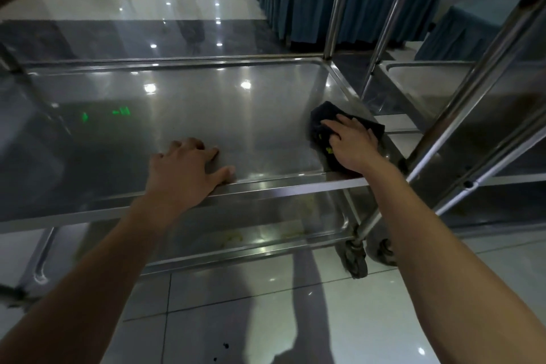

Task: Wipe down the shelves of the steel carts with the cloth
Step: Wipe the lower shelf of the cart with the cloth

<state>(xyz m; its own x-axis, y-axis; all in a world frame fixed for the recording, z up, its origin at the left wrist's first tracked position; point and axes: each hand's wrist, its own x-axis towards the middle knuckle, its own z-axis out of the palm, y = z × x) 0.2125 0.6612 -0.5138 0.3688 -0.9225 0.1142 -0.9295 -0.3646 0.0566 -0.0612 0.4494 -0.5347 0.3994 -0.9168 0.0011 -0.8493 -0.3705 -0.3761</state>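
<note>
Head view: dark cloth (322, 124) is being pressed flat by right hand (351, 145) at middle shelf (206, 115) right edge, long axis upper-left to lower-right. Left hand (183, 168) is being rested open on front rim.

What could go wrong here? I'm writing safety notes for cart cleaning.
The left hand leans on the middle shelf rim, and the cart stands on casters on glossy floor tiles, so it might roll away. The right hand presses the dark cloth in the corner beside an upright post; knuckles could hit it. Yellowish residue on the bottom shelf could get missed.
</note>
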